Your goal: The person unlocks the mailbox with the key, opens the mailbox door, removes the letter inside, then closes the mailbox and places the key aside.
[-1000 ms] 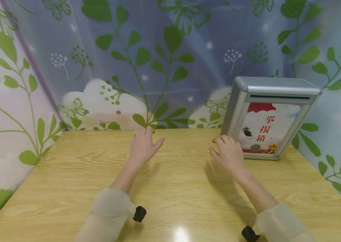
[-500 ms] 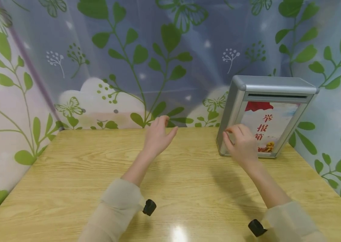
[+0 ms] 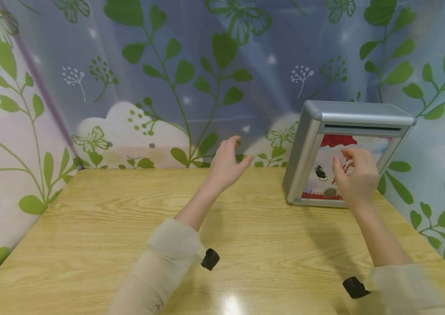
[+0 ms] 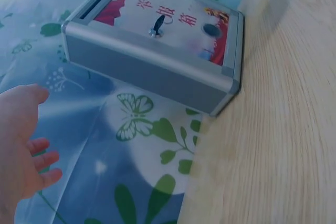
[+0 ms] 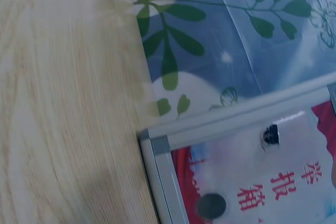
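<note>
A grey metal-framed report box (image 3: 364,114) stands upright at the back right of the table. It has a slot near its top and a front panel with red characters. A small key (image 3: 320,173) sits in the lock on the panel's left side, and it also shows in the left wrist view. My right hand (image 3: 358,177) is in front of the panel, fingers loosely bent and thumb apart, holding nothing visible; it covers some of the characters. Left of the box, my left hand (image 3: 226,166) hovers over the table with fingers extended and nothing in it.
The wood-grain table (image 3: 128,245) meets a patterned curtain (image 3: 159,87) with leaves and butterflies at the back and sides. A dark round spot (image 5: 211,206) marks the lower part of the panel. Small black cameras (image 3: 210,259) are strapped at both wrists.
Both hands have moved right. The right hand has passed from the box's left edge across its front, uncovering the key again. The left hand has come nearer the box. The box stays put.
</note>
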Demonstrator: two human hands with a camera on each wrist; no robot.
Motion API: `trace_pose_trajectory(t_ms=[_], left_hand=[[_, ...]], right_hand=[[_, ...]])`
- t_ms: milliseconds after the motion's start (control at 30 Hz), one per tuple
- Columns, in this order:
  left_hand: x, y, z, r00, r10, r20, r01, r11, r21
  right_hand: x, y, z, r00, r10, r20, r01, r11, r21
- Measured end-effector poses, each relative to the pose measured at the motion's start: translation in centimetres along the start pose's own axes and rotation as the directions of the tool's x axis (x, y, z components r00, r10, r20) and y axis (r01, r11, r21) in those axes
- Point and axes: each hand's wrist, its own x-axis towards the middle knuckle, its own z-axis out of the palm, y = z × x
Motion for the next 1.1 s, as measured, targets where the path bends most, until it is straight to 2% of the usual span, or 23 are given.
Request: trace_pose_trajectory(t_ms=[133, 267, 433, 533, 633, 767, 933, 1100], left_hand=[[0.7, 0.8, 0.4, 1.000, 0.015, 0.020, -0.014, 1.000, -0.022], [1.2, 1.6, 0.9, 0.998, 0.049, 0.032, -0.049, 0.999, -0.020], [2.1, 2.8, 1.8, 0.998, 0.063, 0.018, -0.063, 0.997, -0.035], [2.7, 3.5, 2.5, 0.998, 0.058, 0.013, -0.057, 0.996, -0.069], [3.2, 4.4, 3.1, 0.998, 0.051, 0.026, -0.049, 0.995, -0.084], [3.7, 5.5, 3.6, 0.997, 0.058, 0.052, -0.054, 0.996, -0.071], [4.5, 7.0, 4.2, 0.994, 0.085, 0.071, -0.080, 0.995, -0.061], [5.1, 8.6, 4.7, 0.991, 0.075, 0.108, -0.071, 0.996, -0.048]], right_hand=[[0.3, 1.1, -1.0, 0.991, 0.128, -0.025, -0.128, 0.992, 0.015], [0.2, 2.5, -1.8, 0.972, 0.230, -0.059, -0.230, 0.973, 0.003], [-0.1, 4.4, -2.8, 0.931, 0.359, -0.070, -0.361, 0.932, -0.032], [-0.2, 5.3, -3.3, 0.897, 0.437, -0.066, -0.440, 0.897, -0.045], [-0.3, 5.9, -3.7, 0.838, 0.544, -0.037, -0.545, 0.837, -0.043], [-0.3, 6.7, -4.1, 0.732, 0.680, 0.034, -0.680, 0.733, -0.019], [-0.3, 7.5, -4.4, 0.633, 0.764, 0.124, -0.766, 0.641, -0.041], [-0.4, 8.1, -4.8, 0.534, 0.809, 0.246, -0.815, 0.570, -0.107]])
